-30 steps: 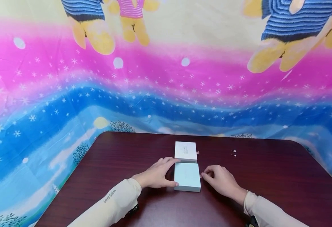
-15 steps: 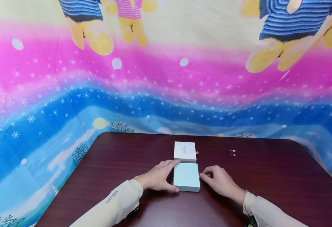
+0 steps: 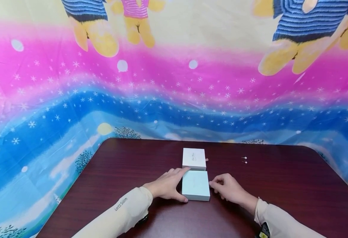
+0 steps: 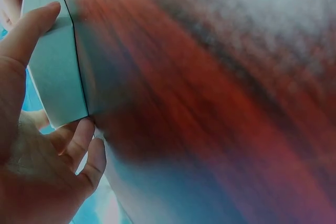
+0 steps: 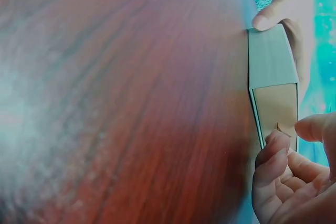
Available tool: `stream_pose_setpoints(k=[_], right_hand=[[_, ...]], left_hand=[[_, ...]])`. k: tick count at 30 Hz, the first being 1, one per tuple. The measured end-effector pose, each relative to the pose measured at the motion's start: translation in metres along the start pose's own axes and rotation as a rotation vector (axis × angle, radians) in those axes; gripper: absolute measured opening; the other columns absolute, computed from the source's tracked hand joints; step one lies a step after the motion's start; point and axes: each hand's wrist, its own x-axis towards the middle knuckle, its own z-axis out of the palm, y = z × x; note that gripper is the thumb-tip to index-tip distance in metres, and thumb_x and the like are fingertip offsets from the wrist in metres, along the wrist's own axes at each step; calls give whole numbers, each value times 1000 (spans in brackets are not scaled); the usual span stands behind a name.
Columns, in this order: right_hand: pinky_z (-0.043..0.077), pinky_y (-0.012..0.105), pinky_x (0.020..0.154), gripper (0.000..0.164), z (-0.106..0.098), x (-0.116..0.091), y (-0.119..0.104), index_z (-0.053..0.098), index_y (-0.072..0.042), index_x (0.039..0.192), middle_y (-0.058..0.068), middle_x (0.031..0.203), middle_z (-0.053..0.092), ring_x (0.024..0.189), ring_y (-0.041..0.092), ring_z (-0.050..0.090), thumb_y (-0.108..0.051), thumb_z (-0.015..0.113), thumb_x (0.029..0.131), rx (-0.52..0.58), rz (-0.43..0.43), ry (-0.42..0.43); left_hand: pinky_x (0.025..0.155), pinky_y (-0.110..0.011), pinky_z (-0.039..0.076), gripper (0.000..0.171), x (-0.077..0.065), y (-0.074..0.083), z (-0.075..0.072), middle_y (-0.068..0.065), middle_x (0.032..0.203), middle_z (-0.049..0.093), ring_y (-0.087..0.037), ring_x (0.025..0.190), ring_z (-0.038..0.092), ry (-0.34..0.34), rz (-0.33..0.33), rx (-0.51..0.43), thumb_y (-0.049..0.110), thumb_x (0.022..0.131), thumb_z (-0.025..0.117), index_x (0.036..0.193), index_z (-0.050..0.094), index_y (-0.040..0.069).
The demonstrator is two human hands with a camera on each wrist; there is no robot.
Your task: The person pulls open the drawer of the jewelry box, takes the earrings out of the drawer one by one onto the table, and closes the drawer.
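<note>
A pale mint drawer-style box point(image 3: 195, 185) lies flat on the dark wooden table. My left hand point(image 3: 167, 185) grips its left end, thumb on the near side and fingers at the far side. At the right end, my right hand point(image 3: 230, 189) has its fingers curled at a small ribbon tab point(image 5: 280, 128), which sticks out of the beige drawer face point(image 5: 274, 104). The thumb is close to the tab; how firmly it presses is hard to tell. Directly behind stands a white box point(image 3: 194, 157) with dark lettering and its own pinkish tab.
Two small pearl-like earrings point(image 3: 244, 160) lie on the table point(image 3: 281, 178) to the right of the white box. Behind the table's far edge hangs a colourful printed cloth point(image 3: 174, 89).
My left hand keeps its grip and the boxes stay in place. The right hand's fingers have come slightly closer to the mint box's right end, and its lower fingers have shifted a little.
</note>
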Motion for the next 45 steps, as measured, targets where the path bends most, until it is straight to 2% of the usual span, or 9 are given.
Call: stream_pose_setpoints(k=[11, 32, 38, 45], right_hand=[[44, 30, 43, 29, -1, 2, 1, 70, -2, 85, 2, 65, 58, 49, 12, 49, -24, 59, 101, 64, 30, -36], [48, 25, 49, 23, 0, 2, 5, 73, 3, 95, 0, 68, 60, 47, 7, 49, -16, 60, 99, 156, 58, -67], [48, 25, 49, 23, 2, 3, 10, 72, 4, 94, -1, 68, 59, 47, 7, 49, -14, 60, 99, 188, 50, -77], [48, 24, 48, 21, 3, 6, 11, 72, 3, 91, -2, 66, 58, 45, 6, 48, -14, 61, 99, 176, 44, -82]], left_hand=[[109, -38, 41, 109, 2, 1, -3, 2, 155, 46, -17, 129, 46, -12, 7, 12, 56, 76, 83, 161, 24, 23], [109, -38, 40, 108, 3, 2, -3, 4, 155, 45, -16, 129, 45, -20, 11, -8, 53, 77, 84, 161, 23, 24], [108, -37, 41, 106, 2, 2, -2, 2, 153, 47, -17, 126, 46, -14, 19, -12, 50, 76, 84, 160, 25, 22], [106, -37, 41, 107, 2, 2, -3, 2, 151, 48, -16, 122, 47, -10, 16, -13, 50, 75, 85, 160, 26, 21]])
